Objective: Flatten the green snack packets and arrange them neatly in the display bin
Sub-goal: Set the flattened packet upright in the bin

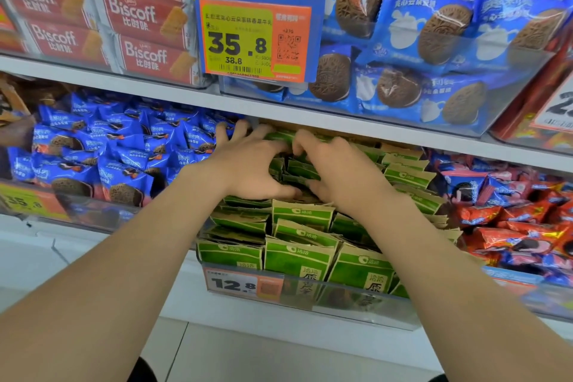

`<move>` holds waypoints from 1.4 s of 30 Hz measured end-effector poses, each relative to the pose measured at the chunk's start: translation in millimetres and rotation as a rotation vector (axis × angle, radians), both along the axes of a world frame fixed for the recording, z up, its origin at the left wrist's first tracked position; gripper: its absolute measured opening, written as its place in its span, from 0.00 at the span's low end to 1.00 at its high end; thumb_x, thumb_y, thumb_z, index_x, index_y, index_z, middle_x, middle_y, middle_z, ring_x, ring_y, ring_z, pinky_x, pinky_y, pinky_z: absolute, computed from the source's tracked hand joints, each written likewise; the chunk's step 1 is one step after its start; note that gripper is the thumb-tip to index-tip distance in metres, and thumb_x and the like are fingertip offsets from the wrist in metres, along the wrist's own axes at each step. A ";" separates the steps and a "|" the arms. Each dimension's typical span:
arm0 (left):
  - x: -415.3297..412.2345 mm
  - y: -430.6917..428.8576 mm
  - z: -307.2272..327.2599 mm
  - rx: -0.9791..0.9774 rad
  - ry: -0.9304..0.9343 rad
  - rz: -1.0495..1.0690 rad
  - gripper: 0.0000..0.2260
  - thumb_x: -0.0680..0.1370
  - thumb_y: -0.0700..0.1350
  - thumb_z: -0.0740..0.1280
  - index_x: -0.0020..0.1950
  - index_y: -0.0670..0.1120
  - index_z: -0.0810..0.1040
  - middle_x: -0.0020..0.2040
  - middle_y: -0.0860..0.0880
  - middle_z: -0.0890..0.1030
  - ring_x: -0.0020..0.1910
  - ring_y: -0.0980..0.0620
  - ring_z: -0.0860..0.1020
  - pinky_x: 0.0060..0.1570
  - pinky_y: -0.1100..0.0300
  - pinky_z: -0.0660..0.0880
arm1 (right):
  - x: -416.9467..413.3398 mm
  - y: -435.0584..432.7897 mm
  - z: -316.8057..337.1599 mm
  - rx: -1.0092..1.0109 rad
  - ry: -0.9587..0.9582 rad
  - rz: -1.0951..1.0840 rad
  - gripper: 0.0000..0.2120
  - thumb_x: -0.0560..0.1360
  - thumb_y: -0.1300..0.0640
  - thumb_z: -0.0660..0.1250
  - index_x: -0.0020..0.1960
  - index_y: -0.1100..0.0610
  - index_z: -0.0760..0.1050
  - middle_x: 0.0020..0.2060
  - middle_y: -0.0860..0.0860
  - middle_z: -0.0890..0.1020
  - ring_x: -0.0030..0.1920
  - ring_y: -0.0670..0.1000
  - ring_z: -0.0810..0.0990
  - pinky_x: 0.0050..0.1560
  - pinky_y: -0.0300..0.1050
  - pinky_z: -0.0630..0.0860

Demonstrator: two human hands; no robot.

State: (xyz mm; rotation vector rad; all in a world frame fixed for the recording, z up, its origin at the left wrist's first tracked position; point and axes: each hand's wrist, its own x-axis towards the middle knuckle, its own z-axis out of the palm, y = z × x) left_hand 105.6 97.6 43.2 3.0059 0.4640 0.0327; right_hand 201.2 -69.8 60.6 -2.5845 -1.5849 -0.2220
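— Red Biscoff boxes [136, 18] sit top left on the upper shelf [173, 88]. What lies under them?

— Blue cookie packets [117, 146], heaped loosely in the lower left bin. Just right of that heap comes the left grip [254, 161].

— How is it set?

— Its fingers [240, 130] are spread and arched over the back of the green snack packets [297, 254], and its thumb is tucked under a bunch of them. It's clamped on that bunch.

— And the right grip [338, 170]?

— It's almost touching the left one, fingers curled over the same bunch from the other side with the thumb below. The dark green packets held between the two are bunched and tilted.

— Where are the rest?

— In the clear display bin [356, 299], below and in front of both grips. The front rows stand upright and overlap. More lean in a row to the right of the right grip. A 12.8 price label [232, 284] is on the bin's front wall, at its left end.

— Further right?

— Red packets [511, 226] fill the next bin.
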 end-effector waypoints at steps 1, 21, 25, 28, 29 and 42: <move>-1.7 -0.2 1.2 -0.045 -0.044 0.002 0.39 0.66 0.79 0.69 0.73 0.65 0.68 0.79 0.51 0.65 0.76 0.39 0.59 0.73 0.32 0.53 | -2.3 1.1 1.1 0.001 -0.051 -0.010 0.21 0.76 0.60 0.75 0.61 0.48 0.66 0.42 0.51 0.77 0.43 0.59 0.81 0.35 0.48 0.72; -2.3 -26.8 10.9 -0.062 0.087 0.056 0.13 0.87 0.53 0.60 0.46 0.63 0.80 0.79 0.48 0.65 0.72 0.37 0.57 0.67 0.32 0.54 | 10.3 10.5 -6.8 -0.073 0.180 -0.223 0.26 0.79 0.65 0.64 0.75 0.51 0.73 0.66 0.56 0.82 0.70 0.61 0.76 0.70 0.58 0.74; 0.4 -19.4 15.5 -0.210 0.065 0.121 0.21 0.86 0.62 0.59 0.44 0.51 0.81 0.82 0.48 0.63 0.80 0.34 0.50 0.72 0.23 0.41 | 15.9 9.9 -0.1 0.045 0.273 -0.211 0.25 0.81 0.64 0.64 0.77 0.52 0.74 0.69 0.56 0.81 0.70 0.60 0.77 0.69 0.50 0.74; 3.2 -19.3 12.7 -0.197 0.088 0.133 0.23 0.84 0.65 0.61 0.41 0.50 0.81 0.72 0.47 0.69 0.76 0.35 0.55 0.72 0.22 0.46 | 18.7 13.7 -2.9 -0.046 0.282 -0.187 0.17 0.79 0.63 0.65 0.56 0.42 0.83 0.50 0.50 0.85 0.56 0.60 0.78 0.58 0.51 0.76; 2.9 -20.3 10.9 -0.189 0.077 0.144 0.23 0.83 0.66 0.63 0.40 0.51 0.81 0.66 0.48 0.70 0.74 0.36 0.57 0.71 0.23 0.49 | 19.6 15.4 -4.2 -0.112 0.282 -0.189 0.18 0.79 0.63 0.65 0.43 0.40 0.78 0.40 0.47 0.79 0.50 0.59 0.75 0.52 0.50 0.72; -15.4 -23.6 2.2 -0.344 -0.242 0.135 0.11 0.83 0.61 0.61 0.61 0.70 0.81 0.72 0.59 0.78 0.76 0.38 0.67 0.70 0.26 0.53 | 6.0 -7.1 -11.7 0.246 0.041 -0.131 0.14 0.82 0.60 0.71 0.67 0.55 0.82 0.56 0.57 0.87 0.56 0.59 0.85 0.58 0.54 0.83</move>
